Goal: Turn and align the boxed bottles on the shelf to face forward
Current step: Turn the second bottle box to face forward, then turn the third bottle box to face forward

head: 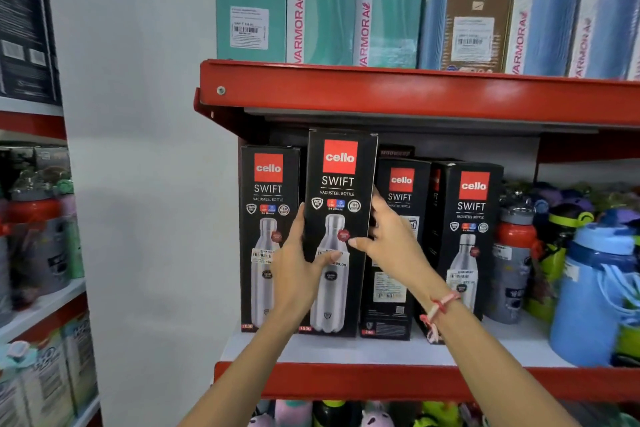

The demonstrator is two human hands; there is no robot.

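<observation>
Both hands gripped second box (pixel 341 184): left hand (pixel 298 263) on left edge, right hand (pixel 388 236) on right edge. Box front-facing on shelf (pixel 346 350). First box (pixel 268 218) done. Third box (pixel 394 253), side-on, left.

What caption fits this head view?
Both hands, left and right, grip a black Cello Swift bottle box facing forward on the red-edged shelf.
</observation>
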